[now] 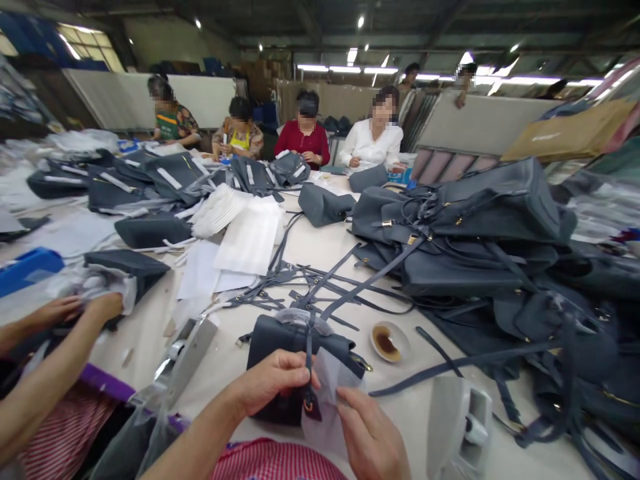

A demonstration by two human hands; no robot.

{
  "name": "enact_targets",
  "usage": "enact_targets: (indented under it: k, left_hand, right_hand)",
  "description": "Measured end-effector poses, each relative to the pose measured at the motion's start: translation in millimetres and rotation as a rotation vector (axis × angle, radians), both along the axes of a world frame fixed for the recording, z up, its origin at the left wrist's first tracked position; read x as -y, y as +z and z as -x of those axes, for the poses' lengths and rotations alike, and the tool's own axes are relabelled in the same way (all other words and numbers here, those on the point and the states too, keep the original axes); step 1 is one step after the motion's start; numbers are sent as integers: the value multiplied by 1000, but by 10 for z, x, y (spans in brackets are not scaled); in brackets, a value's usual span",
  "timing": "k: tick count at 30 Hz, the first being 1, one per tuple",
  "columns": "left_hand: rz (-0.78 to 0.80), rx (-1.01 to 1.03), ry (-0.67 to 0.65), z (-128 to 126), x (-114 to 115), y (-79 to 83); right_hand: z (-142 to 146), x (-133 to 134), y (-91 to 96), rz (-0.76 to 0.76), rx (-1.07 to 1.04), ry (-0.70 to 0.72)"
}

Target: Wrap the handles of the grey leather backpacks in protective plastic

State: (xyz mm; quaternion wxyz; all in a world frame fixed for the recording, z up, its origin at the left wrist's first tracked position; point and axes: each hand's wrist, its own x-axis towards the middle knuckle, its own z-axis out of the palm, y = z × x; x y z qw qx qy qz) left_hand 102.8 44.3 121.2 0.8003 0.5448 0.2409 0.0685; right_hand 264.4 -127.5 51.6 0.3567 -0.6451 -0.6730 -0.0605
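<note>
A small dark grey handbag [280, 347] lies on the table right in front of me, stuffed with clear plastic at its top. My left hand [273, 387] is closed in a pinch on the bag's thin dark strap [309, 353], near its metal clasp end. My right hand [373, 437] is closed on a sheet of white tissue paper [327, 407] held against the strap end. Several loose dark straps [320, 287] fan out across the table just beyond the bag.
A pile of dark grey bags [475, 240] fills the right side. A small dish of brown liquid [389, 342] sits right of my bag. White paper sheets [245, 243] and more bags lie further back. A co-worker's hands [85, 310] work at left; several people sit across the table.
</note>
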Motion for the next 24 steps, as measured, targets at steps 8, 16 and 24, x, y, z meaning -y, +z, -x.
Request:
enact_targets:
  k: [8, 16, 24]
  left_hand:
    - [-59, -111, 239, -50, 92, -48]
    - [57, -138, 234, 23, 164, -39]
    - [-131, -125, 477, 179, 184, -43]
  right_hand:
    - [138, 88, 171, 42, -872, -367]
    - [264, -291, 212, 502, -1437, -331]
    - [413, -551, 202, 478, -1850, -195]
